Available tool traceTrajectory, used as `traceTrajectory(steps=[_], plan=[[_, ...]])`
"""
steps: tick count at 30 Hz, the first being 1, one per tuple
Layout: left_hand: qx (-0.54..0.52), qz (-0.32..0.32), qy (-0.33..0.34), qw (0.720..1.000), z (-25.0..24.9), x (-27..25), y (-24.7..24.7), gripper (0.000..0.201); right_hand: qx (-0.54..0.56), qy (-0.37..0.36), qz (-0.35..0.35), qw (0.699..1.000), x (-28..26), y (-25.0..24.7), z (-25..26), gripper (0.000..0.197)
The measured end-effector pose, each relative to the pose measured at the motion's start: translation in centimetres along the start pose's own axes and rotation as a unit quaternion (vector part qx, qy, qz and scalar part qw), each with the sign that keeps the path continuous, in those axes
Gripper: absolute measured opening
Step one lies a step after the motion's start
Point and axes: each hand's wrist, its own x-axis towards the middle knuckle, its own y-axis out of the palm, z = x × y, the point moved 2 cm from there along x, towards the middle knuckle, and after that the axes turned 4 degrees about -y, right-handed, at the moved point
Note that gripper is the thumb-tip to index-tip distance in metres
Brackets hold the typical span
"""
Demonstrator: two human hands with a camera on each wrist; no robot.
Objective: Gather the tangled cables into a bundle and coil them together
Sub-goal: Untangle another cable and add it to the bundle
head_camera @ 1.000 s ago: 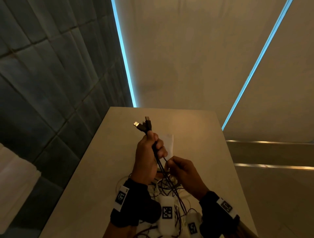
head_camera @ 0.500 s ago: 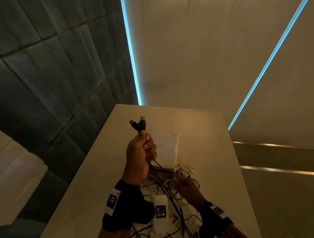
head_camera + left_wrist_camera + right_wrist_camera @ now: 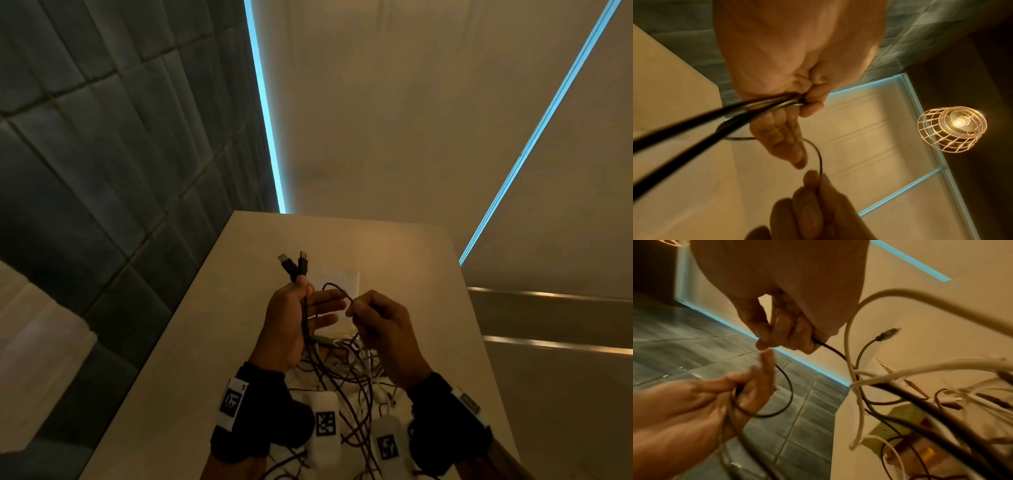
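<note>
My left hand is raised over the table and its thumb pins a bunch of black cables against the palm, the other fingers stretched right. Two USB plugs stick up above the thumb. The thumb's pinch on the cables shows in the left wrist view. My right hand pinches one black cable, which arcs in a loop toward the left fingers. That loop hangs between the right hand and left hand. The tangle of black and white cables lies below.
The beige table is narrow, with a dark tiled wall along its left edge. A white paper lies beyond the hands. White cables and a flat greenish box sit in the tangle. A caged lamp hangs overhead.
My right hand has come up out of the tangle with a loop of black cable, close to the left hand. The left fingers have uncurled and stretched out; the thumb keeps its hold.
</note>
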Motion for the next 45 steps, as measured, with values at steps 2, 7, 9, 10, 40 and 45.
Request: traceTrajectory(steps=[2,7,9,10,40,45], plan=[[-0.036,0.051,-0.007,0.998,-0.2,-0.3,0.7,0.043,-0.012,-0.014,0.044,0.999,-0.6,0.9,0.5,0.021],[-0.133,0.089,0.064,0.985,-1.1,-0.6,1.0,0.033,-0.056,0.002,0.083,0.995,-1.5,0.8,-1.7,0.024],[-0.136,0.090,0.085,0.983,-1.2,-0.6,0.8,0.033,-0.061,0.015,0.082,0.995,-1.6,0.3,-2.6,0.023],[-0.136,0.088,0.091,0.983,-1.2,-0.6,0.7,0.034,-0.068,0.019,0.084,0.994,-1.6,0.1,-3.1,0.023],[-0.077,0.005,0.158,0.984,-3.5,-2.5,-1.8,0.035,-0.155,0.093,0.028,0.983,-2.7,-2.5,-11.8,0.029],[0.006,-0.065,0.104,0.992,-2.2,-1.7,-2.2,0.034,-0.067,0.020,-0.034,0.997,0.2,-1.4,-4.2,0.017]])
